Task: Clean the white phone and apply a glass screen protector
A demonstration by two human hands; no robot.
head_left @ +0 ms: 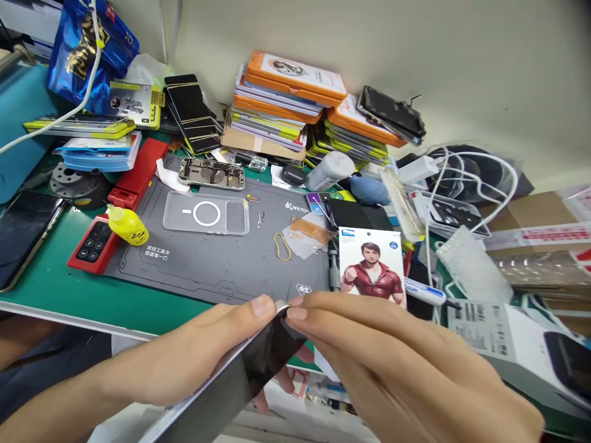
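A phone (258, 363) with a dark glossy face and a pale metallic edge is held tilted near the camera, below the bench's front edge. My left hand (198, 351) grips it, thumb along the near edge and fingertips showing beneath. My right hand (397, 351) has its fingertips pressed at the phone's top corner; its thumb is hidden. Beyond them on the grey work mat (221, 264) lie a frosted clear phone case (184, 223) with a white ring and an opened phone (212, 173) with its inner parts bared.
A yellow bottle (129, 226) stands by a red device with buttons (95, 245). Orange boxes (295, 79) are stacked at the wall. To the right are a printed card pack (372, 264), white cables (462, 157) and a cardboard box (535, 221). Another phone (28, 237) lies far left.
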